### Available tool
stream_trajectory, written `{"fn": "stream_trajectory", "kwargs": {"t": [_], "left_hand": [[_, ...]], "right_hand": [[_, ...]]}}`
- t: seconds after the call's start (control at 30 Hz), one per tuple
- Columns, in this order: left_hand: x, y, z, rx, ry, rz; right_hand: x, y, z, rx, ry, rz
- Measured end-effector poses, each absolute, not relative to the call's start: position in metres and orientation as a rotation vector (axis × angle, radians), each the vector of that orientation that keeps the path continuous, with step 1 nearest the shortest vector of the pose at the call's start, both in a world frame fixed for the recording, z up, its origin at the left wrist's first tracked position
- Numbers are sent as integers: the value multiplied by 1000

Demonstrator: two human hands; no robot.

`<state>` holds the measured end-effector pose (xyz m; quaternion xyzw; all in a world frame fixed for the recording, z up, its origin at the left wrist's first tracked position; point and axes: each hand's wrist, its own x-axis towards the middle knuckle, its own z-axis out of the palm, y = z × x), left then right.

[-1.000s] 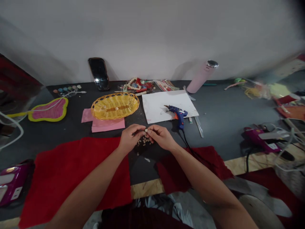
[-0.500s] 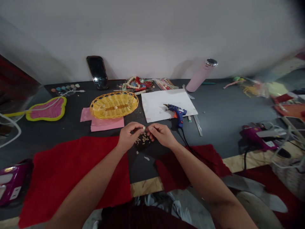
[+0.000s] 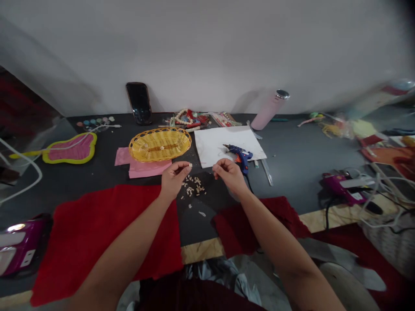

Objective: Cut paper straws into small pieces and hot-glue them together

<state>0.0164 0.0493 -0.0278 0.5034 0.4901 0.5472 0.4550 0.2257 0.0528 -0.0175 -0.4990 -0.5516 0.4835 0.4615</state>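
Note:
My left hand (image 3: pixel 173 178) pinches a small pale piece (image 3: pixel 190 165) between thumb and fingertips, just in front of the yellow wicker basket (image 3: pixel 160 144). Opposite it, my right hand (image 3: pixel 229 175) is closed in a pinch, and what its fingertips hold, if anything, is too small to make out. Several small pale pieces (image 3: pixel 197 188) lie scattered on the dark table between and below the hands. A blue glue gun (image 3: pixel 241 154) rests partly on a white sheet (image 3: pixel 207 144) beyond my right hand.
Pink sheets (image 3: pixel 145 169) lie under the basket. Red cloth (image 3: pixel 113 233) covers the left front, and a darker red cloth (image 3: pixel 240 226) is under my right forearm. A phone (image 3: pixel 139 103) and a pink bottle (image 3: pixel 269 110) stand at the wall. Purple devices (image 3: pixel 345 188) sit at both sides.
My hands have moved apart, uncovering more of the scattered pieces. The small piece remains in my left fingertips. The camera view has shifted slightly.

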Motion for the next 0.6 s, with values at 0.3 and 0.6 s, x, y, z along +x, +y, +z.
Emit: {"fn": "stream_trajectory", "kwargs": {"t": [0.3, 0.6], "left_hand": [[15, 49, -27, 1229, 1169, 1351], [14, 47, -23, 1252, 1110, 1362]], "right_hand": [[218, 64, 21, -1353, -1561, 1038], [182, 64, 17, -1144, -1866, 961]]}}
